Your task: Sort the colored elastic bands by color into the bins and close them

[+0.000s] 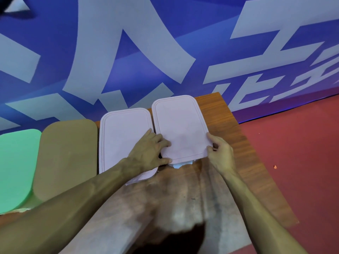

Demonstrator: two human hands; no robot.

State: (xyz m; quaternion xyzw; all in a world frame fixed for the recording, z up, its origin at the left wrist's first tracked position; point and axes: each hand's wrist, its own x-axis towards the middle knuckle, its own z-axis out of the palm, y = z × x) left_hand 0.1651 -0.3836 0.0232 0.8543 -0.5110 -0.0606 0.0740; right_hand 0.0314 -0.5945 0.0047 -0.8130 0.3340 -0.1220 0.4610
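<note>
Several lidded bins stand in a row on the wooden table (229, 129). The rightmost pink lid (179, 125) sits tilted over its bin, whose pale blue rim (178, 165) peeks out at the near edge. My left hand (150, 153) grips this lid's near left corner, thumb under the edge and fingers on top. My right hand (220, 151) pinches the lid's near right edge. Beside it to the left lies a second pink lid (121, 136), then a tan lid (67, 158) and a green lid (16, 165). No elastic bands are visible.
A blue wall with large pale lettering (128, 52) rises right behind the table. Red floor (293, 153) lies to the right, with a small orange speck (275, 167) on it. The table's right edge runs close to my right forearm.
</note>
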